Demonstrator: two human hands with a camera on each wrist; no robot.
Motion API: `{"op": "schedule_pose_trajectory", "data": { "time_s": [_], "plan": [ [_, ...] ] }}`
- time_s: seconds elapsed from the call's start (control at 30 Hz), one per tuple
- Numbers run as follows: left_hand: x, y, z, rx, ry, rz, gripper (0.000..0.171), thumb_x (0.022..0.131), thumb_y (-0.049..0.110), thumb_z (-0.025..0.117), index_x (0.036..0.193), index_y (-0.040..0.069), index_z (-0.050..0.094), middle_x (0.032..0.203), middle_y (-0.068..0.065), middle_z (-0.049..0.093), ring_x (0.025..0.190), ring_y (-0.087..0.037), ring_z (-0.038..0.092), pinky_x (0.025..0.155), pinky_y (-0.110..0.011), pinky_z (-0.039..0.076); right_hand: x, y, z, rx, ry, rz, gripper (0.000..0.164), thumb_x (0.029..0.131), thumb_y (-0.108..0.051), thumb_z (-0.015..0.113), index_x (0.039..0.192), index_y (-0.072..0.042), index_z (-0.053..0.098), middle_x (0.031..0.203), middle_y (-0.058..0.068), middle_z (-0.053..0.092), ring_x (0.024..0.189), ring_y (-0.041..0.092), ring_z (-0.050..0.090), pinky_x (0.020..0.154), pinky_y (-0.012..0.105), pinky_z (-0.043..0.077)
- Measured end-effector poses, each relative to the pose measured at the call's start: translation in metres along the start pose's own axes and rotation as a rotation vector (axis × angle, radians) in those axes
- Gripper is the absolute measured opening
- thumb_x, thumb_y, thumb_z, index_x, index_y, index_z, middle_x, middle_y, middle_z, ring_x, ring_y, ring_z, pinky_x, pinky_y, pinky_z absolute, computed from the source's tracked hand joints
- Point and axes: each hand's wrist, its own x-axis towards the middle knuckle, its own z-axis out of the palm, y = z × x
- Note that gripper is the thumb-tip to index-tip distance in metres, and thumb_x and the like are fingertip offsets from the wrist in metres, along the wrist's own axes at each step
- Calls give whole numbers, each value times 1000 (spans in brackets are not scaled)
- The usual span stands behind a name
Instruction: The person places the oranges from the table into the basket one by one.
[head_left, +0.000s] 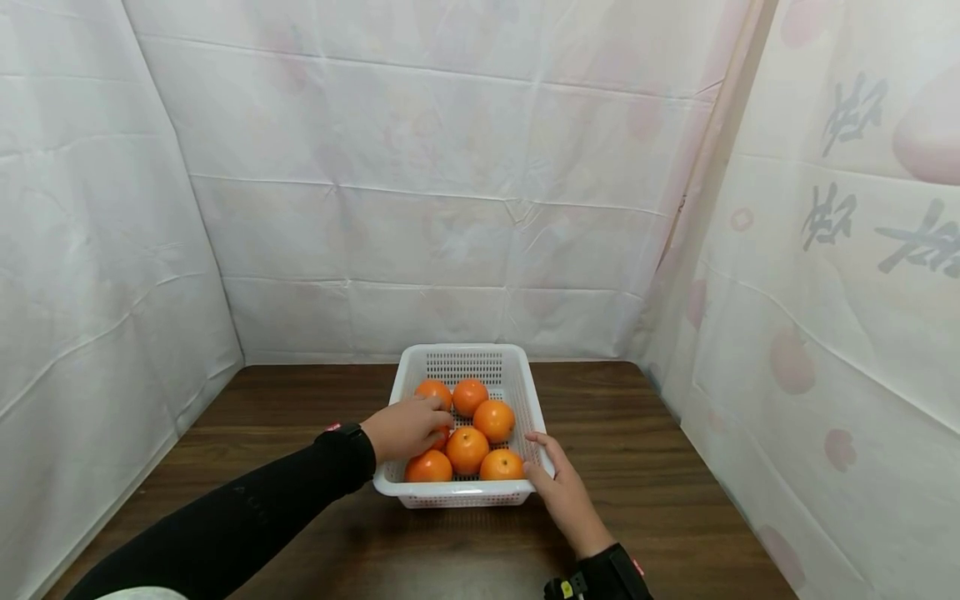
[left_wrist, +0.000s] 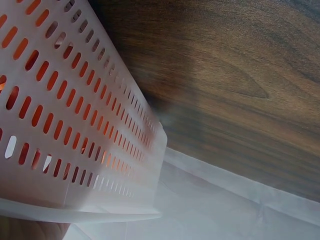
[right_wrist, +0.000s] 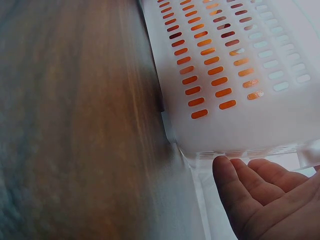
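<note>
A white plastic basket (head_left: 534,400) with slotted walls stands on the table and holds several oranges (head_left: 467,451). My left hand (head_left: 408,427) reaches over its left rim, fingers curved over a partly covered orange (head_left: 437,439) at the left side. In the left wrist view, only a bit of that hand (left_wrist: 30,229) shows below the basket rim. My right hand (head_left: 564,493) holds the near right corner, thumb and index finger over the rim. Seen from the right wrist, other fingers (right_wrist: 252,182) lie under the rim, outside the slotted wall.
The dark wooden table (head_left: 622,467) ends at a pale sheet (head_left: 435,242) hung behind it. Similar sheets hang at the left (head_left: 97,250) and right (head_left: 810,333). The basket's far end is close to the back edge.
</note>
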Motion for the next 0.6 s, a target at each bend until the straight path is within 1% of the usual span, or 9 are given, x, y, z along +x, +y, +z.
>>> {"op": "schedule_pose_trajectory", "data": {
  "time_s": [0.17,0.3,0.47,0.6],
  "plan": [
    [-1,2,-1,-2,-15,-3,19,106,26,65,122,26,75,110,8,64,96,-12,54,98,-36,53,0,0,0,6,-5,7,44,105,-27,63,148,-23,55,168,20,40,153,44,40,120,69,35],
    [0,1,-1,7,-12,-12,20,106,24,64,122,26,76,110,10,65,98,-11,55,101,-35,53,0,0,0,10,-9,2,45,105,-28,63,149,-22,54,169,20,38,153,44,39,120,70,35],
    [1,0,1,2,-5,-9,20,106,23,64,121,24,77,109,9,66,98,-11,56,102,-36,54,0,0,0,11,-11,5,47,104,-32,64,149,-22,53,169,20,38,153,45,39,120,70,35],
    [1,-1,2,-3,-1,-1,21,106,22,64,121,23,77,109,9,66,98,-11,56,101,-36,54,0,-1,-1,15,-13,6,46,105,-30,63,149,-21,53,169,21,38,153,45,39,120,70,35]
  ]
}}
